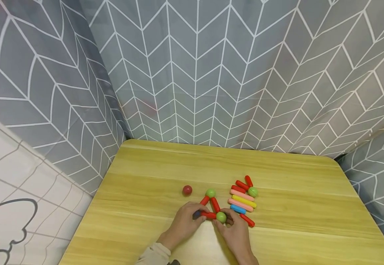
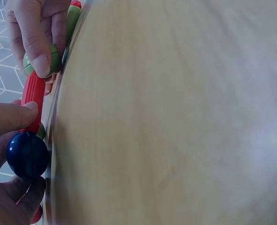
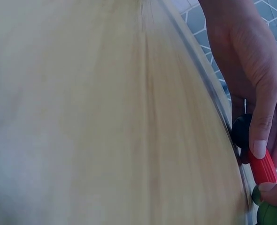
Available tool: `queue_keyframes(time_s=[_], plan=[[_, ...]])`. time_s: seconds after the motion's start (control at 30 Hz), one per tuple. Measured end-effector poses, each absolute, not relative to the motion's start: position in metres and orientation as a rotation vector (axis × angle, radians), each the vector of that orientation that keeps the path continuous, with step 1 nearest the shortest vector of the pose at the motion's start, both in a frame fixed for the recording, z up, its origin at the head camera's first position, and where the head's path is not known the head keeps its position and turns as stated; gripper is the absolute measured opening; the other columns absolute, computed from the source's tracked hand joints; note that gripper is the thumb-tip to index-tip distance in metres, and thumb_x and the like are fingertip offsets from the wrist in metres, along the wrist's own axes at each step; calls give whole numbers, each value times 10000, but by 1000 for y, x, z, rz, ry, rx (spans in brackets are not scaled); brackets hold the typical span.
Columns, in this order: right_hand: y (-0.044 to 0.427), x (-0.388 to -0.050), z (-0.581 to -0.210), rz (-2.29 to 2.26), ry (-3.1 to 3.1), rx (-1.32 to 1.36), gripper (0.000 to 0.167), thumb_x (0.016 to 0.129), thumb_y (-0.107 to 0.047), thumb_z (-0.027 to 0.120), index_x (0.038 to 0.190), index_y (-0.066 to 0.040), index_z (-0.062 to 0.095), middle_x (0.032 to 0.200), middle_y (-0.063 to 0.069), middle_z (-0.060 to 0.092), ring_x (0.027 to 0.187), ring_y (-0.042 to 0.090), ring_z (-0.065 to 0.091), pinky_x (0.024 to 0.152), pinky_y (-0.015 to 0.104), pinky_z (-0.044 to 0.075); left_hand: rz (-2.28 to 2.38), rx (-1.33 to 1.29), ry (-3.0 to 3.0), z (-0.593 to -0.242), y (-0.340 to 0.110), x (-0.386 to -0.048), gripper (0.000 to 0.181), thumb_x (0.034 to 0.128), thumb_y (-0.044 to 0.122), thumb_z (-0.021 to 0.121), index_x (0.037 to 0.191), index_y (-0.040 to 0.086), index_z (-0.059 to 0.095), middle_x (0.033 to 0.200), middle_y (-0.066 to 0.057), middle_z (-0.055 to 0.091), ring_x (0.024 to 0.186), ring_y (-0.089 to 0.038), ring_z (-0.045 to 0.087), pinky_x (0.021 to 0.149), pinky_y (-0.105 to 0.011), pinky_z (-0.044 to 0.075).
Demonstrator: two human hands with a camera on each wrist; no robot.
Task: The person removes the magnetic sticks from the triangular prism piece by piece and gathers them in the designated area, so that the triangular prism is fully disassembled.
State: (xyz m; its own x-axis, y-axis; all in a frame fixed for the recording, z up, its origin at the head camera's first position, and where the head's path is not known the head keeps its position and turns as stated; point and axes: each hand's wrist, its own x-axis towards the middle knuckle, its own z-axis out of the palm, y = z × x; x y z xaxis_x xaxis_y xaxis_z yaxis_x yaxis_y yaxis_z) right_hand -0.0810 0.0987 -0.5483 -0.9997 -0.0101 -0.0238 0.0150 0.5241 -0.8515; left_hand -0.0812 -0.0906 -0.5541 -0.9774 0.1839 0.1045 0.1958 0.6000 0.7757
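Observation:
Red rods and balls form a small triangle on the table. Its corners are a green ball [image 1: 210, 193] at the top, a second green ball [image 1: 221, 217] at the right and a dark blue ball [image 2: 27, 155] at the left. My left hand [image 1: 186, 222] pinches the lower red rod [image 1: 208, 215] beside the blue ball, thumb on the rod. The second green ball is between the thumb and fingers of my right hand [image 1: 234, 231], at the rod's other end. Another red rod [image 1: 215, 204] joins the two green balls. Fingers partly cover the left side.
Right of the triangle lie a yellow rod [image 1: 244, 201], pink rods [image 1: 241, 195], a blue rod [image 1: 238, 209] and a loose red rod [image 1: 247, 220]. A green ball [image 1: 253, 191] touches red rods there. A dark red ball [image 1: 187, 190] sits left. Patterned curtains [image 1: 192, 73] stand behind the table.

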Motion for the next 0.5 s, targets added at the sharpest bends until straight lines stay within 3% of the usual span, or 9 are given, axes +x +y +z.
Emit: queue_keyframes(time_s=[0.27, 0.5], plan=[[99, -81, -550, -1565, 2684, 26, 350, 772, -148, 869, 1087, -84, 729, 1081, 104, 737, 955, 187, 723, 800, 210, 593, -1370, -305, -2809, -556, -91, -82, 207, 900, 170, 743, 1037, 324, 726, 1116, 115, 725, 1113, -129, 628, 989, -411, 512], [101, -81, -548, -1550, 2732, 50, 328, 781, -126, 857, 1081, -86, 732, 1080, 122, 739, 940, 208, 737, 795, 245, 612, -1337, -322, -2795, -556, -90, -82, 211, 880, 146, 760, 1026, 297, 734, 1089, 110, 731, 1096, -130, 634, 968, -381, 528]])
